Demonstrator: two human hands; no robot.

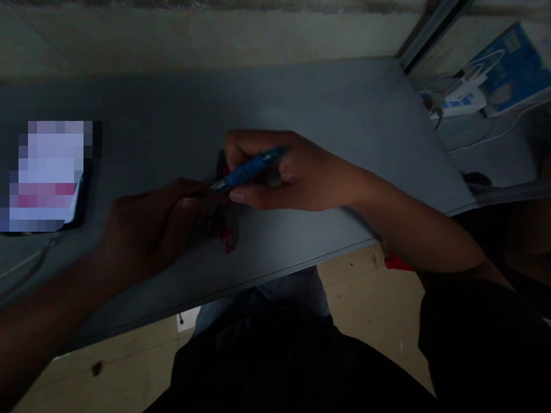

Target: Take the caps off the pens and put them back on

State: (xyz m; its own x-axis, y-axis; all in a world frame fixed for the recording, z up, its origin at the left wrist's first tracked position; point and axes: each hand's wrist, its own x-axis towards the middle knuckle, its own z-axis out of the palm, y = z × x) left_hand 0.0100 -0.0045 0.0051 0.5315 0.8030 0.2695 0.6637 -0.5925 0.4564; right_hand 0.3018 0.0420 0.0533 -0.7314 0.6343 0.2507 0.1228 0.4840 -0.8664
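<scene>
Biggest thing here is the grey worktop [297, 97], running across most of the view with a wall along its far side. Pretty dark shot, so bear with me on the small stuff. Off past its right end there's a blue box [508, 74] leaning at an angle, with some white cables near it.

Next up, the hands, both over the middle of the worktop. The right hand [307, 175] is curled in, thumb and fingers closed around a pen. The left hand [148, 223] comes in from the other side, pretty narrow, thumb tucked close to the fingers. Can't tell if it's actually pinching anything, too dark.

Then a device with a lit screen [49, 172], lying on the worktop well to the left of both hands. The screen is pixelated out.

Now the blue pen [249, 172] itself: it's slanted, back end up by the base of the right thumb, front end pointing at the left fingertips and right up close to them. Can't say whether they touch.

Smallest, a red bit [227, 238] just below the pen's front end, between the hands. No clue what it is.
</scene>
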